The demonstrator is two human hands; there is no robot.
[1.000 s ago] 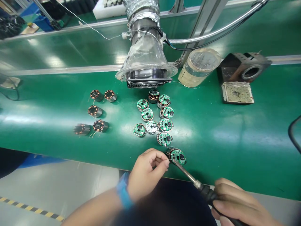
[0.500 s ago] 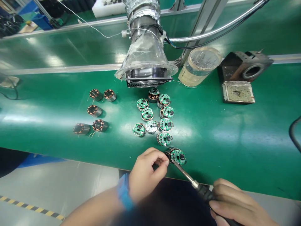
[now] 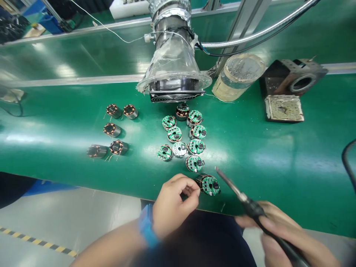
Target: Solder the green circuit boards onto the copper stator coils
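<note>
My left hand (image 3: 174, 202) is curled in a pinch at the near edge of the green bench, its fingertips just left of a small motor coil topped by a round green circuit board (image 3: 210, 184); what the fingers pinch is too fine to make out. My right hand (image 3: 280, 237) grips a soldering iron (image 3: 244, 198) by its black handle. The iron's tip hangs in the air to the upper right of that board, clear of it. Several more board-topped coils (image 3: 183, 139) stand in a cluster behind it.
Several bare copper-wound coils (image 3: 112, 129) lie to the left on the green bench (image 3: 264, 148). At the back stand a fume extractor hood with a fan (image 3: 174, 79), a taped cylinder (image 3: 237, 78), a dark iron stand (image 3: 293, 76) and a dirty sponge tray (image 3: 283, 108).
The soldering iron's tip has lifted off the near board and swung up and to the right. My left hand has stayed in its pinch.
</note>
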